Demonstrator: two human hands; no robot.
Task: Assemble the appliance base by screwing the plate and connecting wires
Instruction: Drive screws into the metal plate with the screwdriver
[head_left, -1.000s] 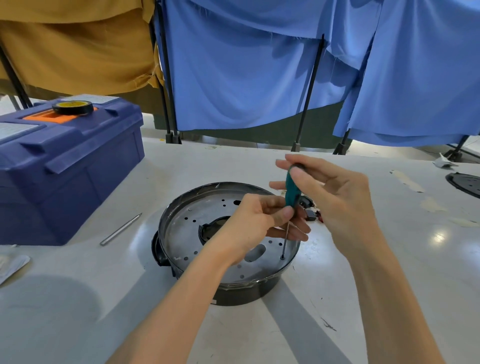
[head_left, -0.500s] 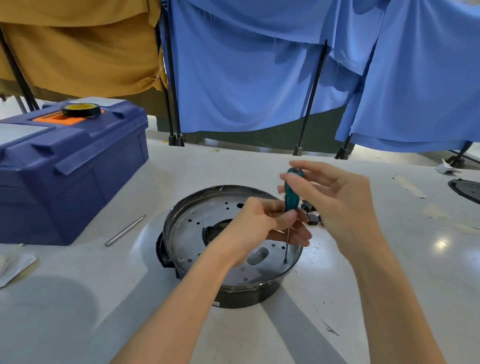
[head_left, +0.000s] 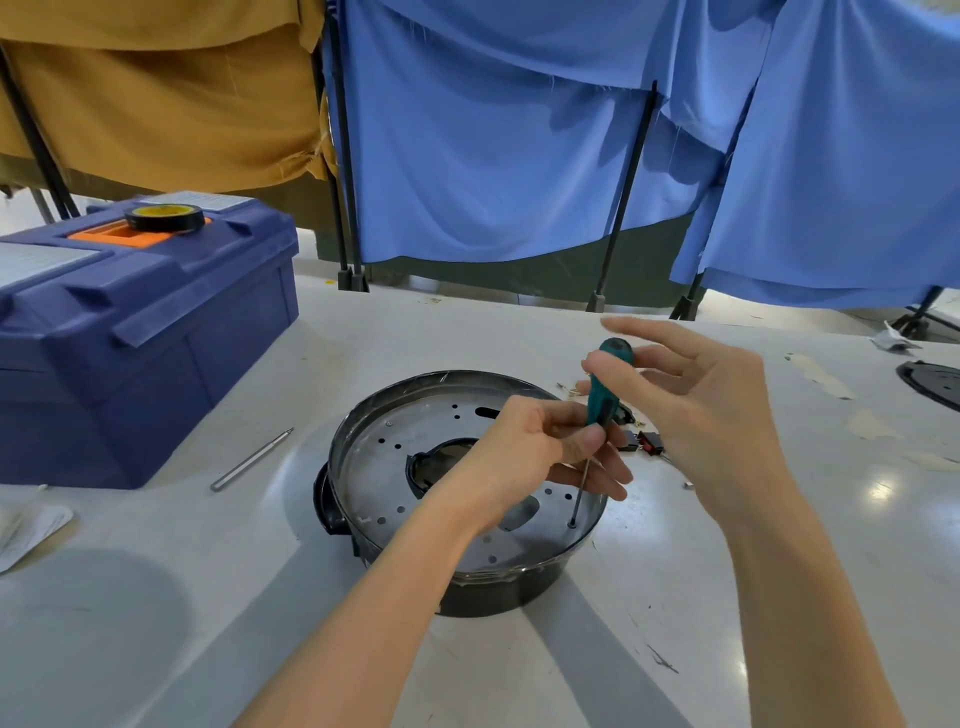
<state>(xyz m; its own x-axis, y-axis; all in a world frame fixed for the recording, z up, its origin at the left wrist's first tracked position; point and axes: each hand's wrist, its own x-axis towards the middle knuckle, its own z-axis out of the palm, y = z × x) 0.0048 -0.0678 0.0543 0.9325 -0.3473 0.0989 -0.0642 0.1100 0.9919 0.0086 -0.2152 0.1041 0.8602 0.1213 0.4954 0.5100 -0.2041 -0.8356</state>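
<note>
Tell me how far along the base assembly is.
Done: the plate sits inside the base. In hand: the left hand and right hand both pinch the screwdriver, which stands upright with its tip at a hole near the plate's near edge. Left: the connectors lie loose beside the base, so the wiring looks undone. I cannot tell how many screws are in.

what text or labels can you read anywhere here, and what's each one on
Nothing here can be read.
On the blue toolbox lid, the near white label: print too blurred to read.
On the same lid, the far white label: also too blurred to read.
No lettering shows on the tape roll, the screwdriver or the metal plate.
</note>
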